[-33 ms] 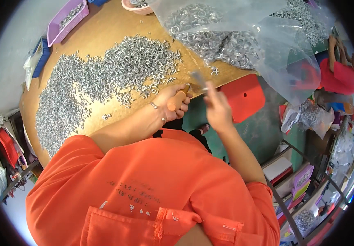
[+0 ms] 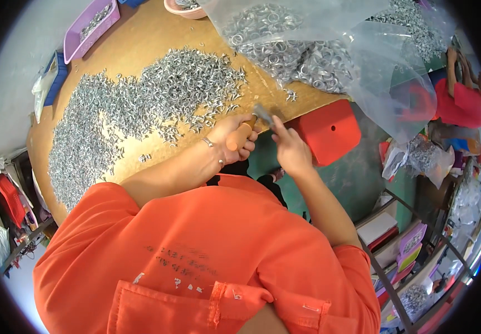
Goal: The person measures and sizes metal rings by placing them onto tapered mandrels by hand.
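My left hand (image 2: 235, 138) is wrapped round a tan, wooden-looking holder (image 2: 240, 137) with a rounded end, near the table's front edge. At the holder's far end there seems to be a small silvery ring (image 2: 255, 117), partly covered. In my right hand (image 2: 293, 151) is a grey flat metal file (image 2: 262, 114), pinched near its lower end. The file slants up and left, its tip by the far end of the holder; whether it touches the ring I cannot tell.
Heaps of small silvery curved metal pieces (image 2: 179, 83) cover the wooden table (image 2: 132, 164). Clear plastic bags hold metal rings (image 2: 274, 42). A red stool (image 2: 329, 132) stands right of my hands. Another person (image 2: 463, 103) sits far right. A purple basket (image 2: 73, 42) lies far left.
My right hand has moved left and a little downward with the file, bringing it against or close to the holder's far end. My left hand has hardly moved.
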A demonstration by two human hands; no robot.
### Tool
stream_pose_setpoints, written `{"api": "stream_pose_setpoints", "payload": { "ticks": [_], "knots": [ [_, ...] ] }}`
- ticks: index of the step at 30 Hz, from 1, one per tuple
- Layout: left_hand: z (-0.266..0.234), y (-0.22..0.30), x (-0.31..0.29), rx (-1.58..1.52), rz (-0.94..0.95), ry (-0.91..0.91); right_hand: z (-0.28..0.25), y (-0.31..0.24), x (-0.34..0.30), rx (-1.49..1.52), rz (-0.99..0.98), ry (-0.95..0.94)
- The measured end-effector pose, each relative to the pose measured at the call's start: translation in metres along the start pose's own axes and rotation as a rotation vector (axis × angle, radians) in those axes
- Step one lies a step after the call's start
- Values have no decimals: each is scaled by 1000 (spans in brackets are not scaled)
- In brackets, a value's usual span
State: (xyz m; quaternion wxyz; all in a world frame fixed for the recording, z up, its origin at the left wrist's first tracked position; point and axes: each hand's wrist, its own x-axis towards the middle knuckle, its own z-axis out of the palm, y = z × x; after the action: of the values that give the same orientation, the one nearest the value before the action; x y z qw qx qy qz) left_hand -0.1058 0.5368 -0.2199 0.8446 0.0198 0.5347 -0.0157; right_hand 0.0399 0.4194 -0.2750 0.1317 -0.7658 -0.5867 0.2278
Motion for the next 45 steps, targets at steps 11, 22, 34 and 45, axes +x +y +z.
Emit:
{"api": "stream_pose_setpoints", "payload": {
  "ticks": [11,22,34,45],
  "knots": [
    [-2,4,0,216,-10,20,22,23,-7,300,-54,231],
    [-8,13,-7,808,91,102,9,34,10,465,160,206],
    [-55,-2,-6,1057,441,213,26,-5,76,441,213,168],
    [-61,11,6,564,838,57,19,-10,84,393,280,13]
  ]
}}
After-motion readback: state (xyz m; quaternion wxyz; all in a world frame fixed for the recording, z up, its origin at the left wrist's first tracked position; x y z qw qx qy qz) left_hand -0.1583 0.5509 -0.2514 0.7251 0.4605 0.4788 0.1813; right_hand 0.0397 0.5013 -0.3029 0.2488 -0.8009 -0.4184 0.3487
